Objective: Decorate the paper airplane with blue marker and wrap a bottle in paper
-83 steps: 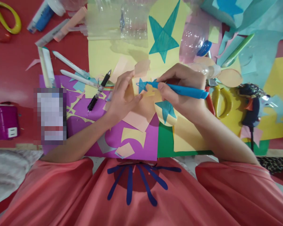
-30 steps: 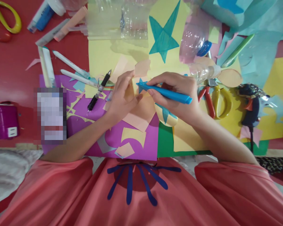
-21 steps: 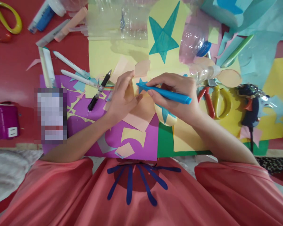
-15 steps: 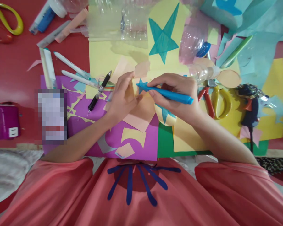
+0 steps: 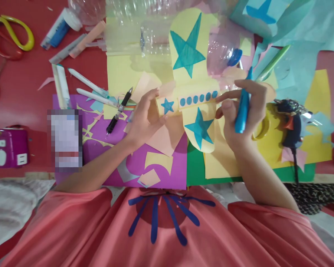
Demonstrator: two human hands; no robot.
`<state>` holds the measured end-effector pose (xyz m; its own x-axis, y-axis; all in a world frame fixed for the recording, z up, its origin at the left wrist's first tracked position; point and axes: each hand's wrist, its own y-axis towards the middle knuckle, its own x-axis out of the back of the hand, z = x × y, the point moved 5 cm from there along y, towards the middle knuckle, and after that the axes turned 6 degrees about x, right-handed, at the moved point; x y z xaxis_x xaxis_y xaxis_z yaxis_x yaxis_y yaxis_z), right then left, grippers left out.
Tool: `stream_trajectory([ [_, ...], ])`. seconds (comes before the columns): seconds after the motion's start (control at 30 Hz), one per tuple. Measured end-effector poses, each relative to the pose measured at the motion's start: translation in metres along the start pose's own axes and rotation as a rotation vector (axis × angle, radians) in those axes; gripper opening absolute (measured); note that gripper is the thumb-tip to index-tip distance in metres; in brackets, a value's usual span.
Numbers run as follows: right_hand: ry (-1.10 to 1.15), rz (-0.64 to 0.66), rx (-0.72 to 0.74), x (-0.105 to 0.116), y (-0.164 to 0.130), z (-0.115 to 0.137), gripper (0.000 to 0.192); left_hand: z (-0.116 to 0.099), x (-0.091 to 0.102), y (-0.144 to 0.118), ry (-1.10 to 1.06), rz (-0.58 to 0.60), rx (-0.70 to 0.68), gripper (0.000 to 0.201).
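A pale yellow paper cutout (image 5: 180,79) lies in front of me, bearing a large teal star (image 5: 188,52) above, a row of blue dots (image 5: 195,99) across the middle, a teal star (image 5: 199,128) below and a small blue star (image 5: 167,106) at its left end. My left hand (image 5: 141,120) pinches that left end between thumb and fingers. In my right hand (image 5: 257,107) a blue marker (image 5: 242,111) is held upright between the fingers. The right index fingertip and thumb are at the cutout's right end, by the last dot.
Left of the cutout lie a black pen (image 5: 119,111), white pens (image 5: 87,81) and a phone (image 5: 66,141). Clear plastic bottles (image 5: 156,33) lie behind. A glue gun (image 5: 292,129) is at right, scissors (image 5: 19,33) at far left. Paper scraps (image 5: 158,161) cover the purple sheet.
My right hand has moved right, lifting the marker tip off the small star and turning the marker upright. The dot row and lower star now show. My left hand stays on the cutout's left end.
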<state>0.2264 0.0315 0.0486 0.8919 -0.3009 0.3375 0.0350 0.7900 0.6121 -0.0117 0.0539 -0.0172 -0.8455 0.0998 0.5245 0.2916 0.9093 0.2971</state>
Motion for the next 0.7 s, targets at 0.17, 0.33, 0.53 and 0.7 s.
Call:
stream_trajectory([
  [0.17,-0.077,-0.034,0.011,-0.004,-0.011,-0.012,0.045,-0.027,0.0,-0.008,0.149,0.063,-0.109,0.056],
  [0.33,0.064,0.037,-0.122,-0.011,-0.016,-0.025,0.054,-0.049,-0.009,-0.014,0.214,0.225,-0.264,0.049],
  [0.53,0.376,0.027,-0.194,-0.014,-0.012,-0.034,0.053,-0.067,-0.016,-0.024,0.157,0.343,-0.597,0.052],
  [0.7,0.443,0.261,-0.311,-0.031,-0.015,-0.041,0.045,-0.073,-0.025,-0.036,0.1,0.468,-0.659,0.045],
])
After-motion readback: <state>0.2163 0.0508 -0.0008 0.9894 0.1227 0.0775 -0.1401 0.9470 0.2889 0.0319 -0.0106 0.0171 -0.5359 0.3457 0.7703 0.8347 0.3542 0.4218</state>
